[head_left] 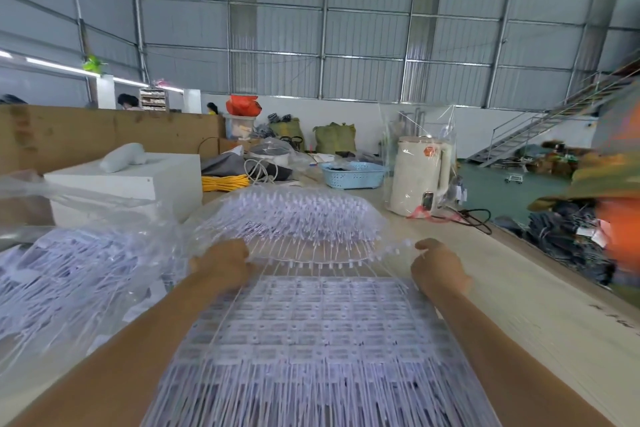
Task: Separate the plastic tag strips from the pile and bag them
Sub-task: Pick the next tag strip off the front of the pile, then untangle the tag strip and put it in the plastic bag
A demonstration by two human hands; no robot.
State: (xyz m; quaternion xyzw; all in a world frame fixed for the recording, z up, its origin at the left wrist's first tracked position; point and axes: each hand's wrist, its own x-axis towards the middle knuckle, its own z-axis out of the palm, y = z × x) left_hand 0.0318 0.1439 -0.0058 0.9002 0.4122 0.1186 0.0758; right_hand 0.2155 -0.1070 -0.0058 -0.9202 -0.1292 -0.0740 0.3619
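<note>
With our left hand [221,265] and right hand [438,269] each closed in a grip on one tag strip [311,322], we judge most of the pile [298,218] mid-bench is unsorted, some bagged [69,281] left.

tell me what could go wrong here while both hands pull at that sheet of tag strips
1. The left hand and right hand grip the tag strips at the thin connecting threads, which may snap or tangle if pulled unevenly.
2. The domed pile right behind could snag and drag along.
3. The clear plastic bag on the left, already holding strips, lies loose and could spill if bumped.
</note>
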